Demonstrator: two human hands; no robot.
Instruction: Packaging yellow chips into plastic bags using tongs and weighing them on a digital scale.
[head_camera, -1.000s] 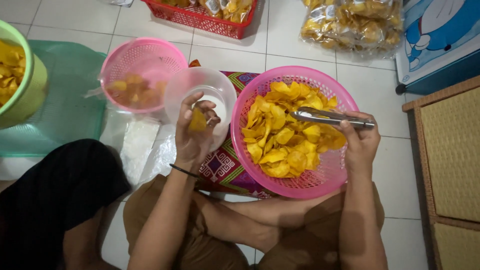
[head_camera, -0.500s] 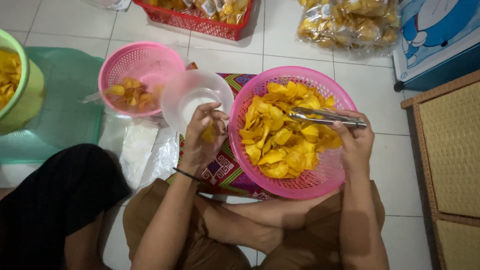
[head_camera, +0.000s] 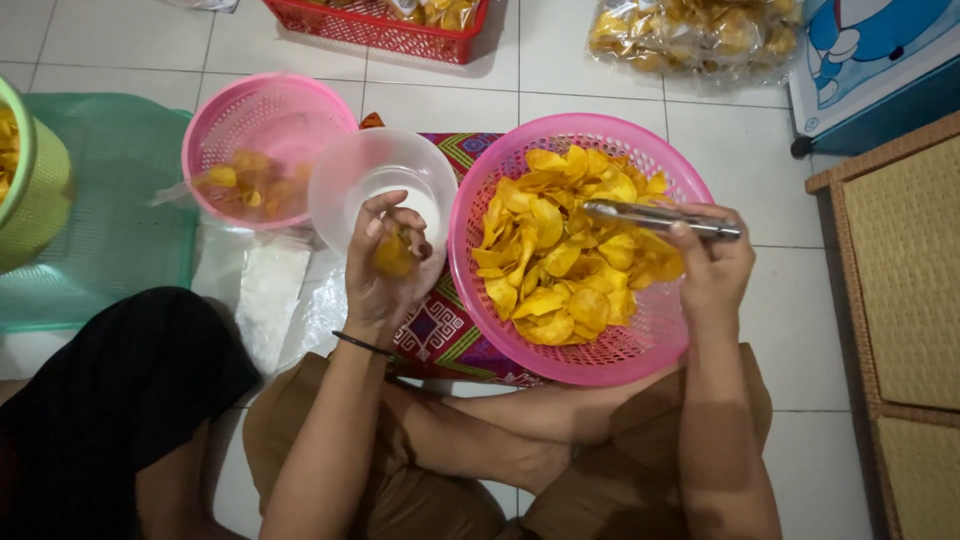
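My left hand (head_camera: 385, 270) cups a yellow chip (head_camera: 393, 256) over the near rim of a clear plastic bowl (head_camera: 372, 175). My right hand (head_camera: 712, 262) grips metal tongs (head_camera: 655, 218) that lie level above a large pink basket (head_camera: 610, 355) heaped with yellow chips (head_camera: 555, 255). The tongs' tips point left over the heap and appear closed, with no chip between them. The basket rests on a patterned cloth (head_camera: 440, 335) in front of my crossed legs.
A smaller pink basket (head_camera: 268, 118) with a few chips sits at the left. A green tub (head_camera: 35, 185) stands on a green lid at far left. Behind are a red crate (head_camera: 385, 35) and bagged chips (head_camera: 690, 35). A woven cabinet (head_camera: 900, 290) stands at right.
My left hand with the chip has drawn back a little from inside the clear bowl toward its near rim. My right hand and the tongs have stayed over the big basket.
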